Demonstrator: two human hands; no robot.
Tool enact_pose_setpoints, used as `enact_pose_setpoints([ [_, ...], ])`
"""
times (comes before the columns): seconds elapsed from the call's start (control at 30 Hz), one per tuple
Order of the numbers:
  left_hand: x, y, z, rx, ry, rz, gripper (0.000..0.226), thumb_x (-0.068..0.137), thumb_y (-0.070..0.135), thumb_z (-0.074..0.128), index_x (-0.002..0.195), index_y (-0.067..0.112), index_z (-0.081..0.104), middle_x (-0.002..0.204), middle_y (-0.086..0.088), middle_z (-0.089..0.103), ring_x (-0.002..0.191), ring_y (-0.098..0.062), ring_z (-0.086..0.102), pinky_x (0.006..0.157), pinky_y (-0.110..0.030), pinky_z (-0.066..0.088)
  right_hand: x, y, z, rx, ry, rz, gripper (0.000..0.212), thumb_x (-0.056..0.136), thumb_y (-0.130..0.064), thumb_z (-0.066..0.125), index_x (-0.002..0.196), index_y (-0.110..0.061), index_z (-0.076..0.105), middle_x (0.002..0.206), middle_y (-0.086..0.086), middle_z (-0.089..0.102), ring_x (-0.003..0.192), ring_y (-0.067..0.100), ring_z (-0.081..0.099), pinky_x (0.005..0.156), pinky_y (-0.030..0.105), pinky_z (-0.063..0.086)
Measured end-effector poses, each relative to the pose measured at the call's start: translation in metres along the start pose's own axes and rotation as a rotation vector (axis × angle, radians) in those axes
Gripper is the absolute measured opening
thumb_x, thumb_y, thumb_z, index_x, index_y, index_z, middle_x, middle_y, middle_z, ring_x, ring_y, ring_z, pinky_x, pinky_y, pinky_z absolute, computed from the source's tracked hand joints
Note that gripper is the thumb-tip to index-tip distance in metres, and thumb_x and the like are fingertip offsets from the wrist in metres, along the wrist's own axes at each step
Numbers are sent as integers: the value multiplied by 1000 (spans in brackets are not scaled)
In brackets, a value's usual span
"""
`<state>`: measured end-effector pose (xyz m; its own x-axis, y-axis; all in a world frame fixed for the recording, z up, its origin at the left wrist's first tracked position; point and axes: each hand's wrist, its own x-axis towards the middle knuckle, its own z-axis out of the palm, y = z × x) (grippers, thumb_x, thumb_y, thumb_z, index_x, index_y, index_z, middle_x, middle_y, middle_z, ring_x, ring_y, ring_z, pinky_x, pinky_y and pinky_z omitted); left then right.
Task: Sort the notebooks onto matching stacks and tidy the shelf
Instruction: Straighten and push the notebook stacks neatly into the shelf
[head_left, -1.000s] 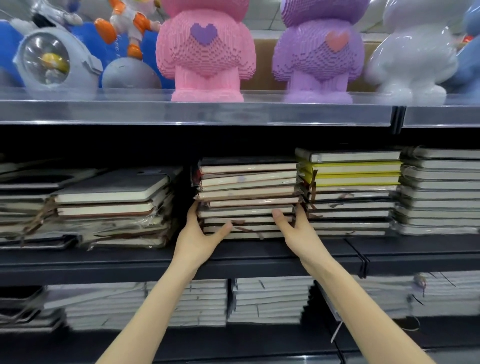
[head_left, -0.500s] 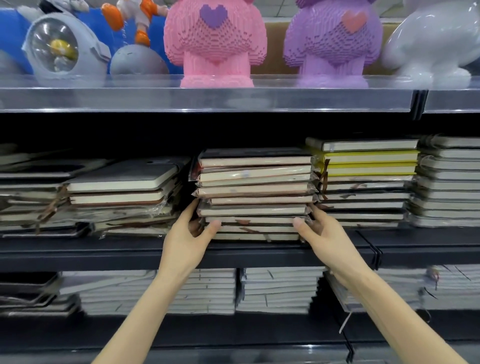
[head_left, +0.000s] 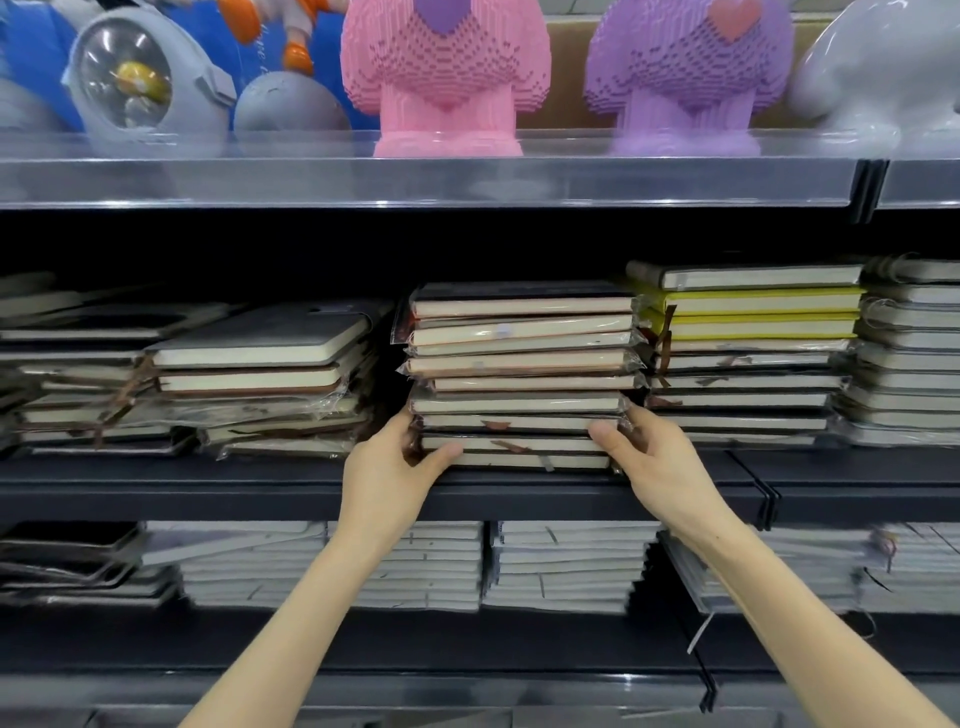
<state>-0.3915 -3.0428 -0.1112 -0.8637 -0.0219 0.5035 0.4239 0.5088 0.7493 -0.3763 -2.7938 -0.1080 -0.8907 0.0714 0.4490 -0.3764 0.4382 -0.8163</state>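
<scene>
Hands are set on either side of the middle stack of dark-covered, clear-wrapped notebooks with cream page edges (head_left: 519, 374), which is stood on the dark middle shelf (head_left: 208, 488) close to its near edge. The left hand (head_left: 389, 467) is wrapped round the lower left corner of the middle stack: its thumb is laid across the front of the lowest notebooks, and its fingers are passed round the left side, where they are hidden. The right hand (head_left: 654, 462) is closed on the lower right corner in like manner, with the thumb pressed on the page edges and the fingers curled round the right side. The upper notebooks of the pile are seen slightly out of line with one another, and brown ribbon markers are trailed over the lower page edges.

To the left, across a dark gap, a slumped pile of grey-covered wrapped notebooks (head_left: 260, 374) is tilted and fanned. Just beside the middle stack on the right, a neater pile (head_left: 748, 384) is topped by a grey notebook and two yellow-covered notebooks (head_left: 753, 301). On the shelf below, squared stacks of white-edged notebooks (head_left: 566, 566) are ranged side by side. Above, behind a clear plastic shelf front (head_left: 415, 176), a pink block-built figure (head_left: 447, 78), a purple block-built figure (head_left: 685, 78) and a glossy white figure (head_left: 872, 73) are lined up, and a grey toy with a clear dome (head_left: 140, 78) is placed at the far left
</scene>
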Motion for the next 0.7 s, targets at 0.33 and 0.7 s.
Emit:
enact_pose_setpoints([
  [0.33,5,2,3,-58,56,-51,29,78,22,76,105,22,67,98,12,69,85,12,56,72,3,39,0,3,2,-124,24,-6,40,86,-28,69,124,-22,59,113,-16,65,108,2,59,95,24,45],
  [0.7,6,1,0,-271,51,-49,74,79,41,68,144,23,38,135,8,54,125,-7,49,107,-31,40,-4,-5,5,36,100,-43,46,85,-42,62,128,-32,52,119,-21,62,113,-3,56,97,21,44],
])
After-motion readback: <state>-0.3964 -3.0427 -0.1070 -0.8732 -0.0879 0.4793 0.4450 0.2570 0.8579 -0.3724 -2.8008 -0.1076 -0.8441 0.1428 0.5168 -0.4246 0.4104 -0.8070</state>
